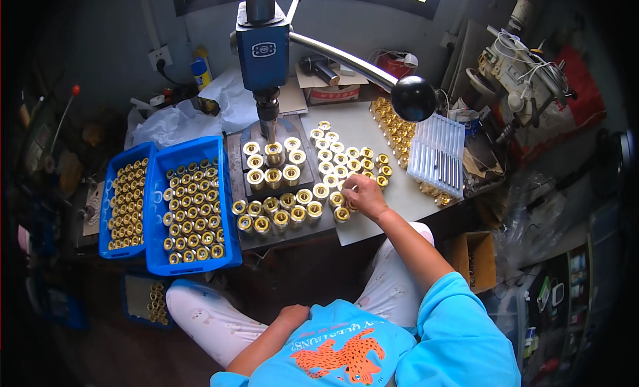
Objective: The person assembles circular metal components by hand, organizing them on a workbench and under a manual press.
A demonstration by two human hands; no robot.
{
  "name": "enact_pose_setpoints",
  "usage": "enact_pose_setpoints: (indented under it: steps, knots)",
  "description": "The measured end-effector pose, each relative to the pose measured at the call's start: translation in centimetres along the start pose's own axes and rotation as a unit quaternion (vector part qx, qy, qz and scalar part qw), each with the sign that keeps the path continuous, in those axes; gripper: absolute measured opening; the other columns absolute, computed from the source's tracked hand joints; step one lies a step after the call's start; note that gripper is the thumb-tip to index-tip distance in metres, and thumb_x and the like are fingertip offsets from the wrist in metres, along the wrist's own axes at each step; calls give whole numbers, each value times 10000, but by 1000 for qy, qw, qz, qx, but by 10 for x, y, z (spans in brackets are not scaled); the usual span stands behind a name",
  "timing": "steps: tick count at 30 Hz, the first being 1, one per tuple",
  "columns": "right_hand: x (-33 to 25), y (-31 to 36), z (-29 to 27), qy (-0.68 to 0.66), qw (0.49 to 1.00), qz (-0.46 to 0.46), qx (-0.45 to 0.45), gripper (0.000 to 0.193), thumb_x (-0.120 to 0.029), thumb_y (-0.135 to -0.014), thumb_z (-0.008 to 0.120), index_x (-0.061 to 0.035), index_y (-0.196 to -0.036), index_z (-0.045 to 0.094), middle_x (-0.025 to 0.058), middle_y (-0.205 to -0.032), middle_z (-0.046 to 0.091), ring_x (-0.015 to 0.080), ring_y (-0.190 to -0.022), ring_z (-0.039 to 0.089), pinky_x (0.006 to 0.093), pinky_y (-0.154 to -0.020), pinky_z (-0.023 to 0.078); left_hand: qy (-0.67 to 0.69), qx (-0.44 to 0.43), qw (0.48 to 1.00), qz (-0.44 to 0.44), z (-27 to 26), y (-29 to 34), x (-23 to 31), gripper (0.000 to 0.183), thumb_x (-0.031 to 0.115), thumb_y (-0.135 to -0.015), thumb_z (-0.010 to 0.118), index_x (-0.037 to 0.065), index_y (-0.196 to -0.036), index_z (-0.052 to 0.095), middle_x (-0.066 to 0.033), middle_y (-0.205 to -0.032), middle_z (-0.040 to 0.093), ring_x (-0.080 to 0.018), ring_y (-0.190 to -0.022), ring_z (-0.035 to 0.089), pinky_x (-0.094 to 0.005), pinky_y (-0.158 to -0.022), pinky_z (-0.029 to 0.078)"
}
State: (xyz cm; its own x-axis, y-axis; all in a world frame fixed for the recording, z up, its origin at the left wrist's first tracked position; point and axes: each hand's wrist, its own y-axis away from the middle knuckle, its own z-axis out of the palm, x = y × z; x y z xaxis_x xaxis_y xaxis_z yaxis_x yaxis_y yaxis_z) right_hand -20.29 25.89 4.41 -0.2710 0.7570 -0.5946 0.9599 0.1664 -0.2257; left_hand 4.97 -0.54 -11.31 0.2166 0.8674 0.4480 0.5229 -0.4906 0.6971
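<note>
My right hand [365, 195] reaches down over the right-hand group of brass fittings [339, 158], fingers curled and closed on a brass fitting that the hand largely hides. My left hand [294, 314] rests in my lap by the shirt hem; its fingers are mostly hidden. Left of the right hand, two rows of larger round fittings [280, 218] stand upright along the table edge. More stand on a dark block [306, 184] beneath the blue hand press [263, 57]. The press's ram [267, 114] points down at a fitting in the middle of them.
Two blue bins [233, 254] filled with rows of fittings stand at the left. The press's long lever with a black ball knob [414, 98] extends over the table's right side. Beyond the hand are loose brass parts [393, 130] and a clear tray of metal pins [436, 154].
</note>
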Motion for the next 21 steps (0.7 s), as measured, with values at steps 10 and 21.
enact_pose_setpoints:
  steps: [10, 21]
  knots:
    - [-1, 10, 10, 14, 999, -34, -9, 104, -173, -831, 640, -106, -880, 702, 138, -855, 623, 349, -815, 631, 450, -736, 511, -2, -23, 1000, 4, 5, -12, -6, 339, 262, -927, 456, 107, -1160, 646, -182, -1144, 659, -354, -1085, 625, -455, -891, 504]
    - [110, -2, -83, 106, 973, 73, 192, 134, -119, -814, 617, -75, -922, 682, 149, -980, 646, 351, -895, 635, 427, -791, 523, 17, -47, 999, -21, -7, -2, 2, 420, 378, -940, 428, 112, -1182, 645, -199, -1209, 625, -365, -1137, 592, -459, -938, 473]
